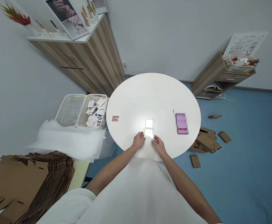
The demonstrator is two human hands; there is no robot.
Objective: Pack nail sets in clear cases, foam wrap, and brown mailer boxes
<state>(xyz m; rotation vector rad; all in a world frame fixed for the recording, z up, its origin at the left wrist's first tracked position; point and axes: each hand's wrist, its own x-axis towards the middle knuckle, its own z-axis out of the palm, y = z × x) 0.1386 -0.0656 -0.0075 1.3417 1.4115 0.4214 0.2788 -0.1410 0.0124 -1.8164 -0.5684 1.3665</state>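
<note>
A small clear plastic case (149, 128) lies opened flat, both halves showing, near the front edge of the round white table (150, 93). My left hand (138, 140) sits at the case's lower left corner with fingers curled, touching it. My right hand (158, 143) rests just below its lower right corner, fingers bent toward it. A small card of red press-on nails (115, 118) lies at the table's left edge. A purple blurred flat object (181, 123) lies on the right side of the table, with a tiny thin item (173, 111) beside it.
Two white mesh baskets (81, 110) stand left of the table, one holding paper cards. White foam sheets (70, 140) and stacked flat cardboard (28, 183) lie at the lower left. Cardboard pieces (208, 141) litter the blue floor at right. Wooden cabinets stand behind.
</note>
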